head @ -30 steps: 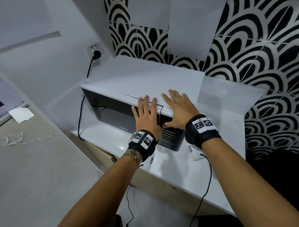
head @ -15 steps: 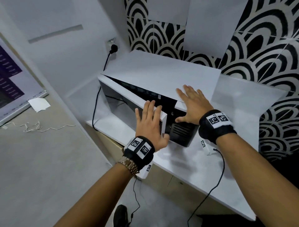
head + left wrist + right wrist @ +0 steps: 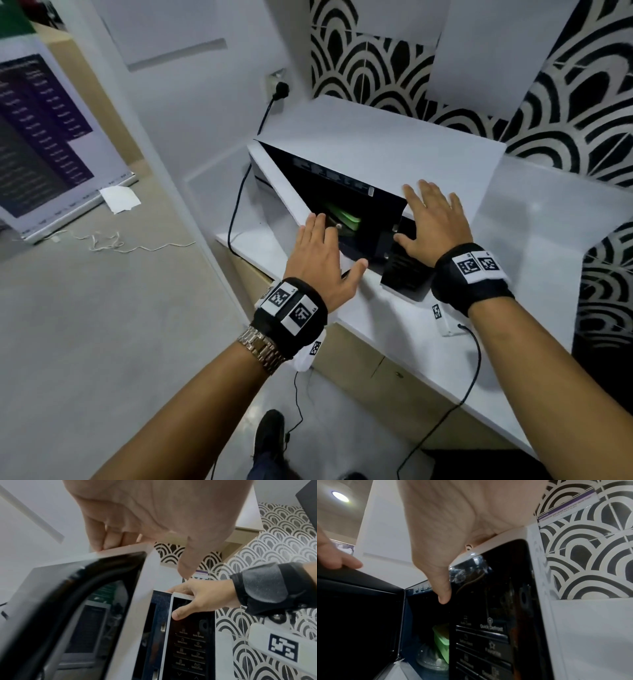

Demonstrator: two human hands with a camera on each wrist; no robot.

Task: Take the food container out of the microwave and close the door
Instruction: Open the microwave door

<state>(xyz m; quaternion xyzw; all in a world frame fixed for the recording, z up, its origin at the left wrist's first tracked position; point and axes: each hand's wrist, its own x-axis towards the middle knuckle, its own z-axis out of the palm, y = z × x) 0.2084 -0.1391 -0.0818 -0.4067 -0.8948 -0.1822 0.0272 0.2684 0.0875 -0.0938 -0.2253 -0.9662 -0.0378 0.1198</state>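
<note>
A white microwave stands on a white counter. Its door, hinged at the left, stands partly open. My left hand lies over the door's top edge near the free end, fingers fairly straight and thumb spread clear. My right hand lies flat on the microwave's top front right corner, with the thumb hanging over the black control panel. Inside the dark cavity a green food container sits on the glass turntable. Only one edge of the container shows past the panel.
The counter runs on to the right of the microwave. A black power cord goes up to a wall plug at the left. Black-and-white patterned tiles cover the back wall. A poster leans at floor level far left, and my shoe is below.
The door went from shut to partly open, swinging out to the left with my left hand on its top edge. The green container came into sight. My right hand stayed on the microwave's top.
</note>
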